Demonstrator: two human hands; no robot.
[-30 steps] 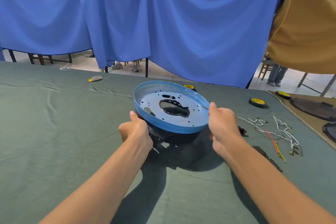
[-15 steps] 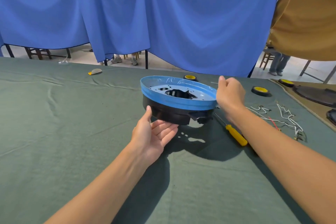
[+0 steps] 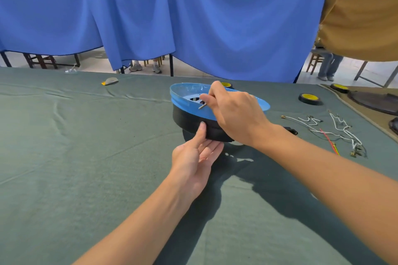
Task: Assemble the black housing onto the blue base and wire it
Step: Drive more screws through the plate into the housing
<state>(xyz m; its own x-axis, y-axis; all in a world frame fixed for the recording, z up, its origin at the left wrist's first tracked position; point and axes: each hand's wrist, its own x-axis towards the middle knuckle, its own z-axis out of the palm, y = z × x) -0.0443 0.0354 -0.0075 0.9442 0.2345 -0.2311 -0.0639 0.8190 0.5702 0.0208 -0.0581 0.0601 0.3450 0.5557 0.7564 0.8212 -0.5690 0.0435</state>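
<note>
Now the blue base point(image 3: 183, 99) sits on top of the black housing point(image 3: 187, 120), and the two are joined like a bowl on a dark ring. They are up off the green table cloth point(image 3: 86, 146), near the middle of the table, and they lean a little. A dark shadow lies on the cloth under them.

The left hand point(image 3: 195, 158) is under the black housing with the palm up. Its fingers are straight and flat, and the housing rests on them. Its thumb points up and touches the side of the housing. This hand does not squeeze; it only carries.

The right hand point(image 3: 235, 114) comes over the near rim of the blue base. Its finger and thumb pinch a thin metal stick point(image 3: 202, 106), and the tip pokes out to the left, just above the blue rim. I cannot tell what the stick is or if it touches the base.

To the right, on the cloth, lies a bunch of white, red and dark wires point(image 3: 336, 130). A small black part point(image 3: 291, 130) lies just past the right wrist. A black and yellow wheel point(image 3: 308, 98) sits farther back, apart from the wires. A big blue curtain point(image 3: 193, 17) hangs behind the table.
</note>
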